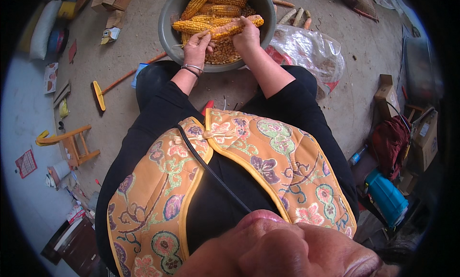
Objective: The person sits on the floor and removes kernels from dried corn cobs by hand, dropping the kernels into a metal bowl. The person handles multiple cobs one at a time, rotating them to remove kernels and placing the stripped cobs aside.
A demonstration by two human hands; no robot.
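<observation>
A partly shelled ear of corn (pixel 227 28) lies slantwise between my hands, over a grey basin (pixel 164 25). My right hand (pixel 248 35) grips it near its upper right end. At its lower left end, my left hand (pixel 197 48) has thumb and fingers closed on the cob. Rows of kernels are gone along the ear's upper side, where pale cob shows. Several whole yellow corn ears (pixel 224 9) fill the far part of the basin. Loose kernels (pixel 222 54) lie at the near side, below my hands.
Several bare cobs (pixel 297 17) lie on the concrete floor right of the basin, by a clear plastic bag (pixel 309 49). A yellow-headed broom (pixel 98 95) rests at left, near a wooden stool (pixel 77 146). Cardboard boxes (pixel 387 94) and a blue plastic container (pixel 386 198) stand at right.
</observation>
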